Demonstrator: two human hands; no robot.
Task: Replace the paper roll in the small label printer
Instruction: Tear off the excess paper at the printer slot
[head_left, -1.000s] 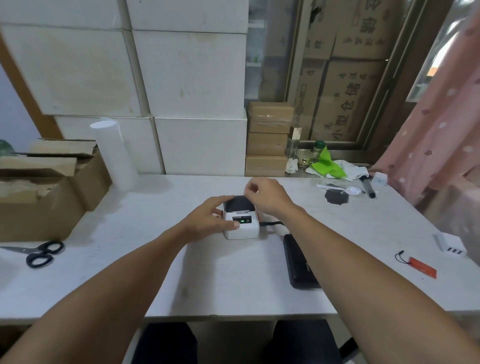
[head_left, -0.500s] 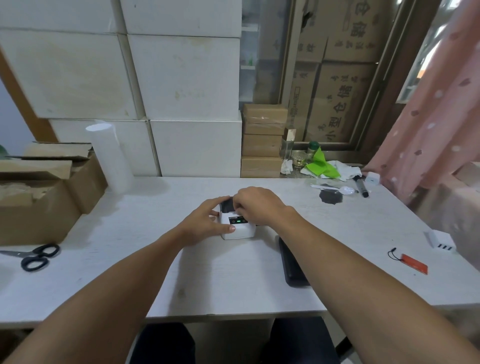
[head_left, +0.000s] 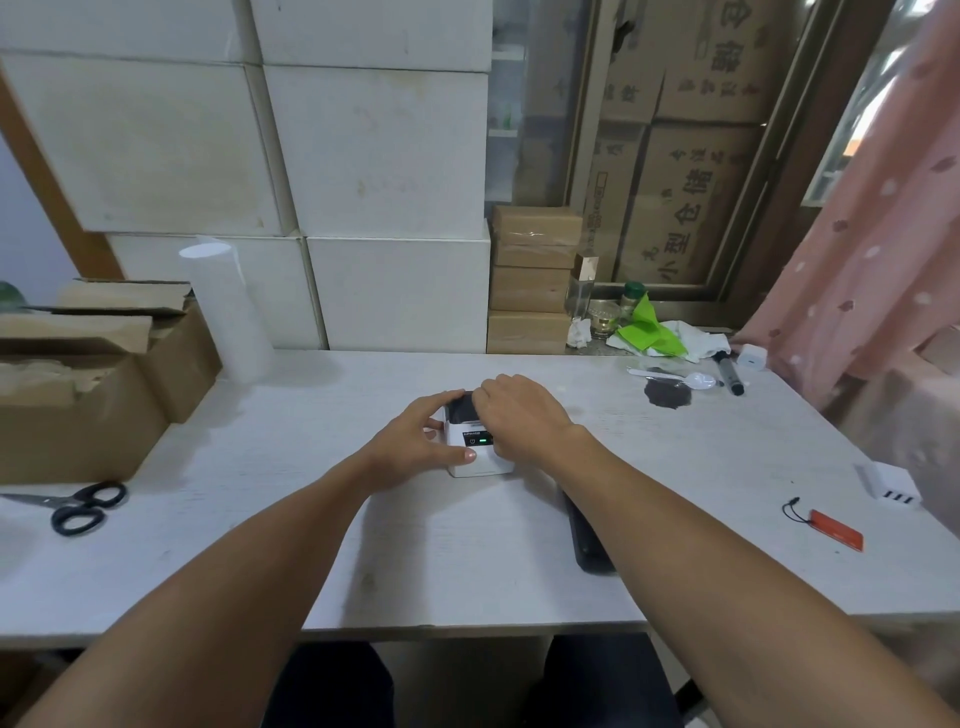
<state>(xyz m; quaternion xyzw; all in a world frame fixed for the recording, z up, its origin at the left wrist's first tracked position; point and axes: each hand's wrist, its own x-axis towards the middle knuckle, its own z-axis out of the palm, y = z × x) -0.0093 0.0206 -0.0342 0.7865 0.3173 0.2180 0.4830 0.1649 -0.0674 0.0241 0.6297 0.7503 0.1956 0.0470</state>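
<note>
The printer (head_left: 475, 447) sits near the middle of the desk (head_left: 415, 545), a green light lit on its white front. The left hand (head_left: 415, 441) has a narrow grip on the printer's left side, thumb on the front corner and fingers on the dark lid; the right hand (head_left: 519, 415) lies over the top right, its grip closed on the printer. Scissors (head_left: 78, 506) lie far left, a black case (head_left: 589, 540) just right of the printer.
</note>
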